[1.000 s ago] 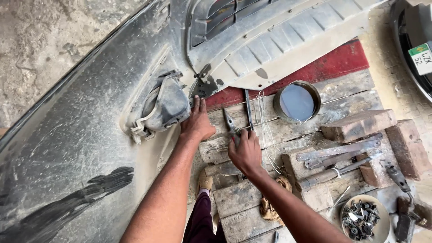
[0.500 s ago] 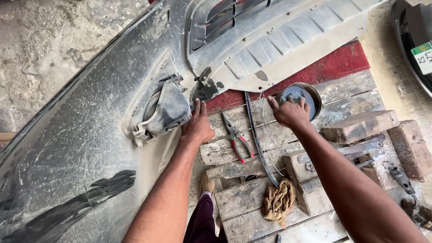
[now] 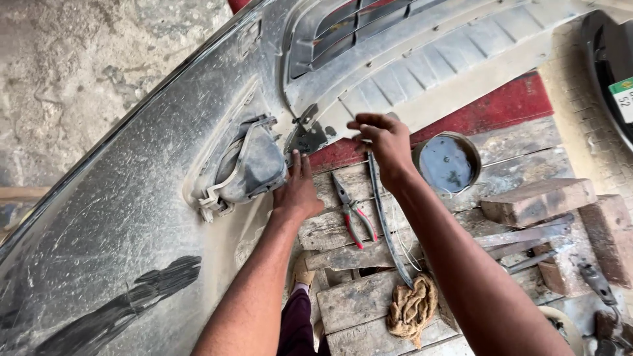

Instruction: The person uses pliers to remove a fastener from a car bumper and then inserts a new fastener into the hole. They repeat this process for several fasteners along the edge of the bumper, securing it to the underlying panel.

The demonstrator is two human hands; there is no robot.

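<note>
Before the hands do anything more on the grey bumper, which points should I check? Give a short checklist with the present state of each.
1. Left hand braces the bumper beside the fog lamp housing: ok.
2. Right hand is at the bumper's broken lower edge: ok.
3. Whether the right hand's fingers hold anything: cannot tell.
4. Red-handled pliers lie on the planks between the two forearms: ok.
5. Round tin stands apart from the right hand: ok.
6. Rag lies free on the planks: ok.
</note>
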